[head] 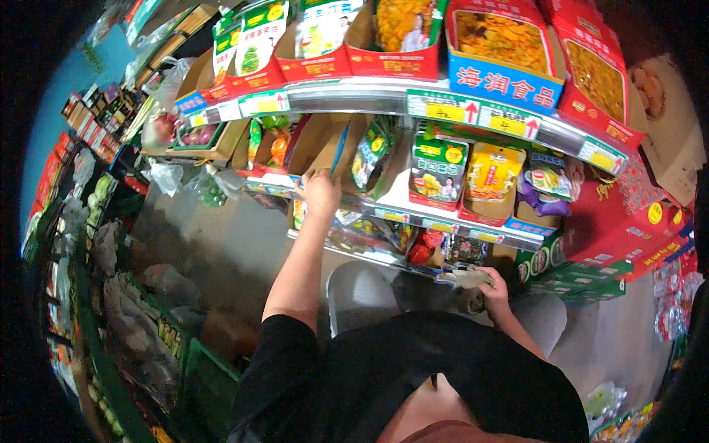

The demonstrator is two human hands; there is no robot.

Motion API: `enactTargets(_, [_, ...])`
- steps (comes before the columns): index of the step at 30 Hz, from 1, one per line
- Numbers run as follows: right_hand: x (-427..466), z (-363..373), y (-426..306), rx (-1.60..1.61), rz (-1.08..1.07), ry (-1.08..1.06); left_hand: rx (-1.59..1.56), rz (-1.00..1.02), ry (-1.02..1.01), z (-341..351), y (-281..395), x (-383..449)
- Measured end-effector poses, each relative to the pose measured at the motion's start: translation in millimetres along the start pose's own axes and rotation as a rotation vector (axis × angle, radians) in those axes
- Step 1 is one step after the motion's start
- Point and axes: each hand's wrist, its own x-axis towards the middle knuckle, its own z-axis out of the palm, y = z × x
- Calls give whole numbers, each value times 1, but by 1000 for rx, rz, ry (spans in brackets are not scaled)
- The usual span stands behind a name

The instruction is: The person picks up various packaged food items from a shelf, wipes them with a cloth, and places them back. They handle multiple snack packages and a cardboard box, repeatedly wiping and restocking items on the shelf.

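My left hand (321, 194) reaches to the middle shelf, its fingers on the front edge of an open cardboard display box (318, 144) that shows bare inside. Whether the fingers grip the edge cannot be told. Just right of that box, a green food pouch (370, 155) leans in another carton. My right hand (494, 288) is low, by the bottom shelf, with a crumpled greyish cloth (471, 278) between its fingers. Further right on the middle shelf stand a green pouch (439, 160) and a yellow pouch (493, 171) in display boxes.
The upper shelf's price rail (354, 97) juts out above the middle shelf, with boxed pouches on it. Red cartons (615, 216) are stacked at the right. Onions (202, 134) sit in a crate to the left. A green crate (207, 382) and vegetable racks stand at lower left.
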Motion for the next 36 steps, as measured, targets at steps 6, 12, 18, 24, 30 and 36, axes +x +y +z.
enactTargets(6, [-3,7,-19,-14,63,47,9,97,39,5,7,-7])
enactTargets(12, [1,4,0,-105,-7,47,-102,87,233,-6,19,-12])
enactTargets(18, [3,0,11,-81,54,16,-413,241,157,-49,89,-2])
enactTargets(24, [3,7,3,-68,34,56,-1013,184,-210,-76,162,29])
enactTargets(30, [1,9,-10,-21,60,34,-1032,-67,-704,-68,211,83])
enactTargets(36, [2,10,-13,-62,15,21,-1150,-375,-991,-69,230,112])
